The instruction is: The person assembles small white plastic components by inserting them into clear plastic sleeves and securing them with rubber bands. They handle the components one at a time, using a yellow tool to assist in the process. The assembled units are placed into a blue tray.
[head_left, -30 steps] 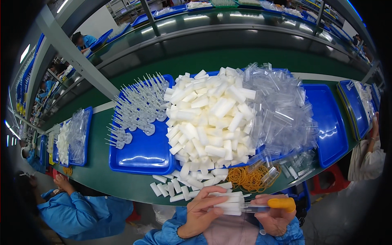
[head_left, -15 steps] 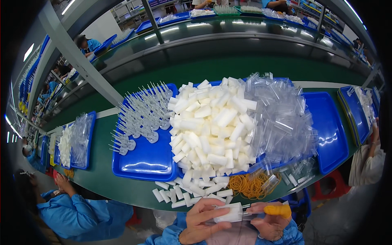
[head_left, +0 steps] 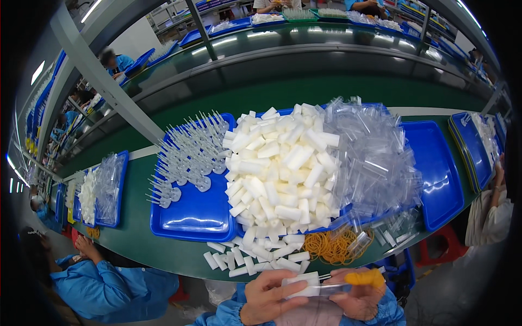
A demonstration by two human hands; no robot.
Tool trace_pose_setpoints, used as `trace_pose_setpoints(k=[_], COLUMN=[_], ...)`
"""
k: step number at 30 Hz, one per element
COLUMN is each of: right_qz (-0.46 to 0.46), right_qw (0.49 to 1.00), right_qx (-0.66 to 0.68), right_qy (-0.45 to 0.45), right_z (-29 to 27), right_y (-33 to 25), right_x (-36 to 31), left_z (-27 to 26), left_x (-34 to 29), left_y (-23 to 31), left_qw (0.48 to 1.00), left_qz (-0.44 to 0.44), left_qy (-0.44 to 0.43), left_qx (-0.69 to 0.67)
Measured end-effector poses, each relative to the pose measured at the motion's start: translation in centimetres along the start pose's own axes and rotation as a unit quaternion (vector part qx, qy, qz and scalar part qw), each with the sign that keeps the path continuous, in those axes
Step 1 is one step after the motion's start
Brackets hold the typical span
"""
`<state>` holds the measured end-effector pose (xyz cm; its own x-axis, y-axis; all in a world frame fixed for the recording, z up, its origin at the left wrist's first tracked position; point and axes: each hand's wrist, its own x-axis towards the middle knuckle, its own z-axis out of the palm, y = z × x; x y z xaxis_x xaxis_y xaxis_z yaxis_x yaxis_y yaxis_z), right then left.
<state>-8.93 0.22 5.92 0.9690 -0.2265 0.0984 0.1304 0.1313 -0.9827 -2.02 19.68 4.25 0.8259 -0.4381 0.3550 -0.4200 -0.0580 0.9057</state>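
Note:
Near the table's front edge, my left hand (head_left: 267, 298) is closed around a white foam cylinder (head_left: 305, 283). My right hand (head_left: 360, 296), with a yellow finger cover (head_left: 365, 278), pinches a clear plastic tube (head_left: 334, 289) whose end meets the right end of the foam. Two thin prongs (head_left: 324, 276) stick out to the right beside the foam; what they belong to is hidden. Just beyond my hands lie loose white foam cylinders (head_left: 239, 256) and a heap of orange rubber bands (head_left: 331, 247).
A big foam pile (head_left: 288, 163) and a heap of clear tubes (head_left: 375, 157) fill the middle tray. On the left, a blue tray (head_left: 190, 217) holds upright thin-stemmed parts (head_left: 190, 141). Another blue tray (head_left: 435, 179) stands right. A co-worker's blue sleeve (head_left: 109, 288) is at left.
My right hand has shifted slightly left, its yellow-covered finger moving nearer the foam. The clear tube now shows plainly below the prongs. My left hand keeps its grip on the foam.

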Motion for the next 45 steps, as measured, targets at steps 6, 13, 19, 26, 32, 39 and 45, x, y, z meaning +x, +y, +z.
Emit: trace_pose_setpoints(k=[6,13,19,26,32,39,45], right_qz=[-0.073,-0.070,-0.082,0.136,-0.103,-0.021,-0.032], right_qw=[0.995,0.995,0.983,0.983,0.989,0.997,0.994], right_qx=[-0.060,-0.048,-0.149,0.119,-0.104,-0.061,-0.097], right_qy=[-0.016,0.048,-0.070,0.019,0.024,-0.032,-0.046], right_z=[-0.4,1.2,-0.4,1.1,0.8,-0.6,-1.2], right_y=[1.1,0.7,0.3,1.0,2.1,1.3,0.8], right_x=[1.4,1.8,3.5,2.8,3.0,4.2,4.4], left_z=[-0.6,0.0,-1.6,-1.9,-1.3,-1.7,-1.4], left_x=[0.6,1.1,0.8,0.4,0.3,-1.0,-1.2], left_y=[0.5,0.0,0.0,-0.5,-0.8,-0.6,-0.8], left_qw=[0.997,0.998,0.979,0.967,0.997,0.883,0.925], left_qz=[-0.018,0.025,0.044,0.085,-0.051,-0.285,-0.234], left_qy=[-0.045,0.017,0.021,0.013,0.027,0.026,0.032], left_qx=[0.066,0.058,0.199,0.238,0.052,-0.372,-0.298])
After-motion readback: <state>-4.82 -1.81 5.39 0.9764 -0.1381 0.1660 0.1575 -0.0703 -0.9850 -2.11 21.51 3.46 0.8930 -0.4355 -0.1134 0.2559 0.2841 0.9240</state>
